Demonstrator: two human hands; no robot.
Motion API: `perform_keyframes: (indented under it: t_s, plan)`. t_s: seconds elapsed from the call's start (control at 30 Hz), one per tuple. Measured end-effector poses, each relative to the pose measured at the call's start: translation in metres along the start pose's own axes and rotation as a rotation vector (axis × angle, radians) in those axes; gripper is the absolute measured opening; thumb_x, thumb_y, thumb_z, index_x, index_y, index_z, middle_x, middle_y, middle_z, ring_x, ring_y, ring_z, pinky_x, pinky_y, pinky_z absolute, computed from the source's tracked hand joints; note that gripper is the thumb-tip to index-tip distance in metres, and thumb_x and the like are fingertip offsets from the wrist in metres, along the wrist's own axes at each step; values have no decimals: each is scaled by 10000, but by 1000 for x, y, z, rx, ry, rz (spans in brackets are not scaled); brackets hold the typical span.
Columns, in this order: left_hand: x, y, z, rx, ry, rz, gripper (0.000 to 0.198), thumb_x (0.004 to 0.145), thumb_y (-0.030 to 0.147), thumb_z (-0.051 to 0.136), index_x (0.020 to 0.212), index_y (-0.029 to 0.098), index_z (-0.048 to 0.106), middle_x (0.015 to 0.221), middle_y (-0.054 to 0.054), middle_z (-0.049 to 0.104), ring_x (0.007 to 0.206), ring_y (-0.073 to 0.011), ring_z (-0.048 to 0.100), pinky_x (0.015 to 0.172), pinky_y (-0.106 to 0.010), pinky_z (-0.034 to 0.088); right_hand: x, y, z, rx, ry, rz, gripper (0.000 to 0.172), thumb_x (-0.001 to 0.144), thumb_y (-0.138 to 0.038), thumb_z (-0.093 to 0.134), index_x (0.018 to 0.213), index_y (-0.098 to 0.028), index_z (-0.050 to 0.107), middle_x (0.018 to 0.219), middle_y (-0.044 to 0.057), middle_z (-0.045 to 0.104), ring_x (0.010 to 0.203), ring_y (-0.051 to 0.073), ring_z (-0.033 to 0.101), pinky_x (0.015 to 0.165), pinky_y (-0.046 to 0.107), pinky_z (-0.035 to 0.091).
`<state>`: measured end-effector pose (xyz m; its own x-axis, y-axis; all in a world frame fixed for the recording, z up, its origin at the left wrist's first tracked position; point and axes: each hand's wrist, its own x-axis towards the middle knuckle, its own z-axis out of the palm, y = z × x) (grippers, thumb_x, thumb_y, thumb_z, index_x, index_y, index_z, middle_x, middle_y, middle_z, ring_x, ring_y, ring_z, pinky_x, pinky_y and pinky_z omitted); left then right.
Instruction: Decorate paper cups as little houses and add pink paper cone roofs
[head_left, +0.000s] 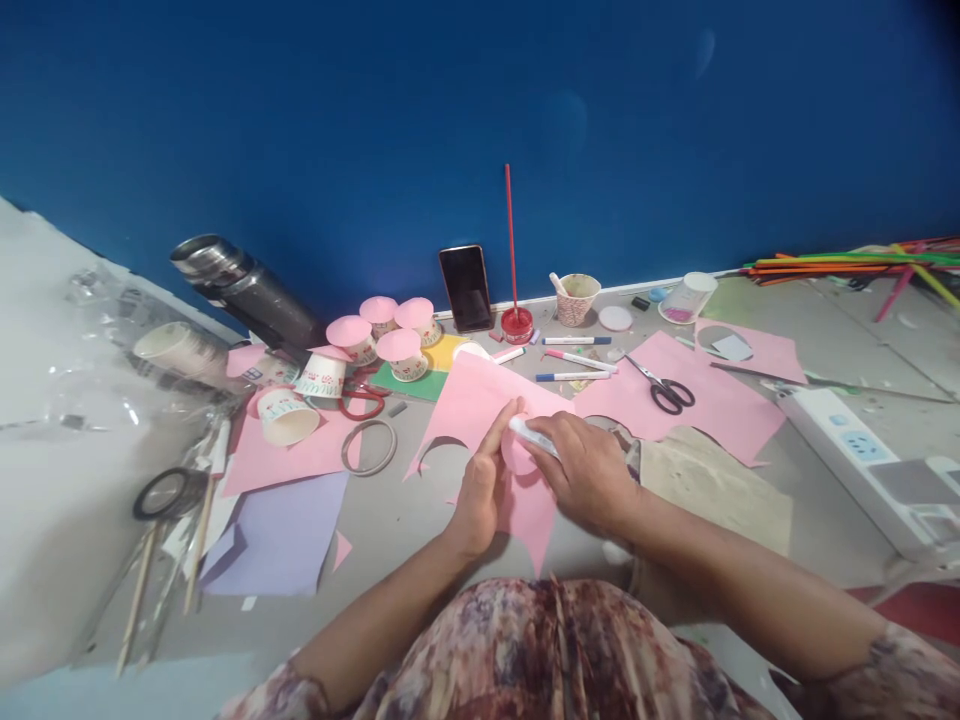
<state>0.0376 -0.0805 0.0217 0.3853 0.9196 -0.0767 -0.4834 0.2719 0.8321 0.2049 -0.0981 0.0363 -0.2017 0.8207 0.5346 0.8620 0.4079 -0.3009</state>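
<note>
Pink disc [517, 460]: between my two hands, just right of my left hand's fingers and in front of my right hand's fingertips, above the pink sheet.
Left hand [478, 492]: closed on the disc's left edge, fingers pointing away from me.
Right hand [589, 468]: clamped round a white tube [534, 437], its far end slanting over the top of the disc.
Pink sheet [487, 388]: under and beyond both hands, with a curved cut-out just left of my left hand.
Cups with pink tops [406, 362]: beyond my left hand and to its left, several grouped near a black flask [255, 295].
Tape ring [371, 470]: on the worktop [412, 515], left of my left hand.
Markers [576, 341]: beyond my right hand.
Black-handled scissors [670, 396]: to the right of my right hand and farther away.
Hidden by hands: part of the disc's rim, my left thumb's exact hold and the middle of the pink sheet.
Hard to make out: whether the tube's end touches the disc, and the print on its side; things inside the clear plastic [90, 400], far left of my left hand, blur together.
Cut off: coloured sticks [832, 265], far right of my right hand, run past the picture's edge.
</note>
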Motion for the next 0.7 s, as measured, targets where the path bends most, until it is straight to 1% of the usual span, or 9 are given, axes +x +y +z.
perform_keyframes:
  t_s: [0.07, 0.13, 0.2, 0.27, 0.3, 0.37, 0.5, 0.63, 0.7]
  plan:
    - [5, 8, 2, -96, 35, -67, 773, 882, 793, 599, 1419, 241, 666, 1651, -105, 496, 1607, -358, 296, 1299, -499, 290, -1, 2, 0, 26, -8, -37, 318, 1123, -351, 412, 1139, -176, 677, 917, 88, 739, 812, 224, 671, 691, 329, 451]
    - [11, 17, 1, -158, 67, -160, 742, 915, 777, 565, 1353, 194, 701, 1572, -144, 579, 1541, -368, 419, 1235, -509, 393, -2, 4, 1, 77, -33, -101, 277, 1115, -314, 436, 1143, -180, 677, 935, 87, 735, 842, 223, 665, 711, 326, 465]
    - [14, 23, 0, -196, 72, -262, 715, 938, 751, 556, 1311, 163, 716, 1493, -169, 640, 1433, -379, 549, 1149, -516, 484, -3, 5, 2, 122, -63, -165, 231, 1096, -255, 467, 1159, -183, 677, 938, 83, 726, 869, 222, 656, 727, 322, 476]
    - [15, 26, -2, -230, 56, -345, 697, 949, 737, 552, 1278, 148, 730, 1433, -179, 681, 1333, -382, 634, 1092, -525, 526, -5, 6, 4, 145, -89, -215, 219, 1073, -194, 480, 1164, -188, 679, 937, 80, 717, 883, 223, 644, 740, 321, 481]
    - [15, 26, -2, -245, 47, -372, 695, 946, 736, 559, 1254, 140, 741, 1405, -184, 699, 1307, -385, 653, 1084, -531, 529, -5, 5, 5, 149, -97, -234, 222, 1064, -175, 483, 1166, -190, 680, 941, 80, 715, 889, 225, 641, 748, 322, 484]
    - [13, 23, -1, -257, 32, -376, 706, 923, 743, 591, 1208, 121, 762, 1370, -196, 719, 1316, -393, 647, 1110, -536, 509, -5, 5, 5, 142, -100, -251, 215, 1058, -173, 495, 1166, -186, 681, 954, 85, 719, 902, 231, 643, 763, 329, 488]
    - [8, 13, 2, -231, 18, -257, 773, 850, 781, 659, 1238, 122, 767, 1396, -196, 711, 1439, -397, 546, 1215, -527, 409, -3, 1, 4, 82, -81, -221, 197, 1078, -232, 502, 1141, -169, 677, 941, 95, 738, 890, 234, 672, 755, 335, 483]
    - [3, 7, 5, -196, 24, -158, 798, 822, 817, 654, 1291, 179, 753, 1493, -153, 656, 1545, -345, 423, 1292, -472, 295, -4, -3, 3, 56, -36, -178, 266, 1111, -304, 445, 1131, -162, 669, 866, 78, 753, 759, 214, 681, 686, 330, 462]
    - [1, 6, 6, -175, 34, -132, 794, 807, 823, 665, 1317, 219, 735, 1550, -122, 612, 1558, -318, 404, 1290, -443, 293, -5, -3, 4, 62, -34, -144, 298, 1118, -340, 429, 1128, -165, 670, 862, 77, 767, 730, 211, 690, 667, 330, 461]
